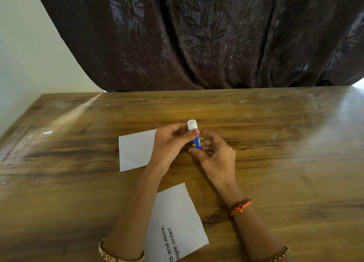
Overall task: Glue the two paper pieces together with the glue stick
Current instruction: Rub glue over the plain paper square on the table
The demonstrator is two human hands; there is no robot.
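Note:
A blue glue stick (197, 141) with a white cap (191, 124) stands upright above the middle of the wooden table (275, 143). My left hand (171, 143) pinches it near the cap with thumb and fingers. My right hand (214, 153) curls around the lower blue body. A blank white paper piece (134, 151) lies flat to the left, partly under my left hand. A second paper piece (175, 222) with printed black text lies nearer to me, between my forearms.
A dark brown leaf-patterned curtain (197, 41) hangs behind the table's far edge. A pale wall (23, 55) stands at the left. Bracelets sit on both wrists. Bare wood shows on the table's left and right sides.

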